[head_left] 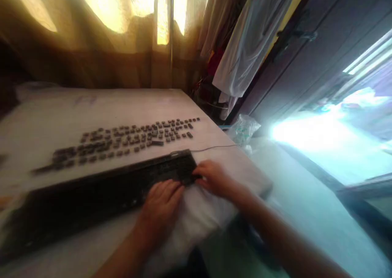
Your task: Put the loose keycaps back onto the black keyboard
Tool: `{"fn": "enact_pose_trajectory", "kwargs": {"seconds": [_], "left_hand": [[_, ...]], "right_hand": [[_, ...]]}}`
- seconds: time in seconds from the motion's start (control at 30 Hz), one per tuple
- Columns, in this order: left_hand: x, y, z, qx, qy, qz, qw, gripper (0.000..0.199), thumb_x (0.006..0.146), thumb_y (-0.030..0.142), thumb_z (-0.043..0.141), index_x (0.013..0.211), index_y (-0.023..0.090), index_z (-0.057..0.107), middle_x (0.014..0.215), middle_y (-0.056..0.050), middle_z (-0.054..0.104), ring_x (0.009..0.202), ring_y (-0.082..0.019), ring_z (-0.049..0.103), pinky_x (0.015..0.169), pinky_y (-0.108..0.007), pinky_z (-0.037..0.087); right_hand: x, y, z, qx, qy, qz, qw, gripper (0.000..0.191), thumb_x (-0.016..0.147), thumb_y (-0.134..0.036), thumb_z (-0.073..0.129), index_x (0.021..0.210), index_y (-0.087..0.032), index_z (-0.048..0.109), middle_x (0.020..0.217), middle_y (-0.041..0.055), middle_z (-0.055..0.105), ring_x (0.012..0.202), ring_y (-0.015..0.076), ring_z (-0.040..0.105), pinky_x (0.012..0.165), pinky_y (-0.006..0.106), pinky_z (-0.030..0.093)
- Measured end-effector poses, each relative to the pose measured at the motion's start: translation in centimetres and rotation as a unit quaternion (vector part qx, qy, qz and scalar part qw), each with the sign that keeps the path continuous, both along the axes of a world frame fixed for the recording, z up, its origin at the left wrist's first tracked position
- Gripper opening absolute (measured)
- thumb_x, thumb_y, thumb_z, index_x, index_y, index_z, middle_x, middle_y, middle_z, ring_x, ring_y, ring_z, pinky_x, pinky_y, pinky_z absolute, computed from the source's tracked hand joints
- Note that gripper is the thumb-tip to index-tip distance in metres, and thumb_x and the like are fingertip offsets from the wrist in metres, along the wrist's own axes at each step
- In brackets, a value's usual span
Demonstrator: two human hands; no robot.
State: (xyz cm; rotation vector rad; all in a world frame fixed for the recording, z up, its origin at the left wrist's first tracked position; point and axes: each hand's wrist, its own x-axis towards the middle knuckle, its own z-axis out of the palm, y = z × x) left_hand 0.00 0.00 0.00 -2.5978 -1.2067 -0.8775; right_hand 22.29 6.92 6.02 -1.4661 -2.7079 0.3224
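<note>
A black keyboard [92, 194] with most or all of its keycaps off lies slantwise on the white-covered table. My left hand [163, 200] rests over its near edge toward the right end, fingers laid out close together on it. At the keyboard's right end is my right hand [212, 178], thumb and fingers drawn together against the edge; whatever is between them is hidden. Loose dark keycaps [128, 139] lie in rough rows behind the keyboard, with a longer keycap [157, 143] among them. The picture is blurred, mostly toward the left.
A thin cable [214, 148] runs from behind the keyboard over the table's right edge. Beyond that edge sits a clear plastic bag [244, 129]. Yellowish curtains [122, 57] hang at the back, pale cloth [245, 53] to the right, beside a dark door [306, 45].
</note>
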Motion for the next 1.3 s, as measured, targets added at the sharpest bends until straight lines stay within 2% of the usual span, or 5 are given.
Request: {"fn": "enact_pose_trajectory", "kwargs": {"seconds": [0.37, 0.57, 0.8, 1.0, 1.3], "left_hand": [[2.7, 1.6, 1.3, -0.046, 0.023, -0.014, 0.999, 0.042, 0.088, 0.025, 0.063, 0.13, 0.016, 0.059, 0.117, -0.013, 0.065, 0.111, -0.03, 0.057, 0.103, -0.05, 0.044], [3.2, 1.7, 0.9, -0.038, 0.021, -0.016, 0.999, 0.043, 0.089, 0.027, 0.064, 0.129, 0.014, 0.059, 0.116, -0.013, 0.064, 0.11, -0.03, 0.056, 0.103, -0.049, 0.044], [3.1, 1.7, 0.7, -0.054, 0.016, -0.015, 0.998, 0.041, 0.092, 0.026, 0.058, 0.131, 0.015, 0.059, 0.117, -0.013, 0.063, 0.112, -0.029, 0.056, 0.104, -0.047, 0.043], [3.1, 1.8, 0.8, -0.051, 0.014, -0.012, 0.999, 0.038, 0.094, 0.026, 0.054, 0.13, 0.014, 0.06, 0.116, -0.012, 0.065, 0.11, -0.028, 0.056, 0.104, -0.046, 0.042], [3.3, 1.7, 0.8, -0.062, 0.01, -0.002, 0.998, 0.036, 0.094, 0.025, 0.051, 0.128, 0.015, 0.061, 0.114, -0.011, 0.066, 0.11, -0.026, 0.057, 0.105, -0.046, 0.041]], "right_hand": [[-0.2, 0.7, 0.4, 0.005, -0.008, 0.02, 1.0, 0.013, 0.084, -0.021, 0.073, 0.096, -0.018, 0.078, 0.094, 0.009, 0.073, 0.086, 0.0212, 0.065, 0.076, 0.031, 0.047], [1.1, 0.6, -1.9, 0.051, 0.102, 0.035, 0.993, 0.016, 0.083, -0.02, 0.074, 0.099, -0.019, 0.078, 0.09, 0.0075, 0.074, 0.082, 0.0201, 0.067, 0.077, 0.032, 0.052], [1.9, -1.5, -5.2, 0.175, 0.224, 0.018, 0.959, 0.026, 0.092, -0.019, 0.06, 0.117, -0.018, 0.069, 0.099, 0.0099, 0.073, 0.09, 0.0211, 0.068, 0.083, 0.035, 0.057], [1.4, -2.6, -5.8, 0.261, 0.219, 0.029, 0.94, 0.025, 0.097, -0.018, 0.052, 0.111, -0.017, 0.072, 0.096, 0.0108, 0.073, 0.087, 0.0204, 0.067, 0.078, 0.033, 0.059], [1.1, -2.9, -6.1, 0.284, 0.191, 0.022, 0.939, 0.023, 0.096, -0.015, 0.052, 0.107, -0.016, 0.073, 0.095, 0.0116, 0.072, 0.086, 0.0207, 0.066, 0.078, 0.034, 0.059]]}}
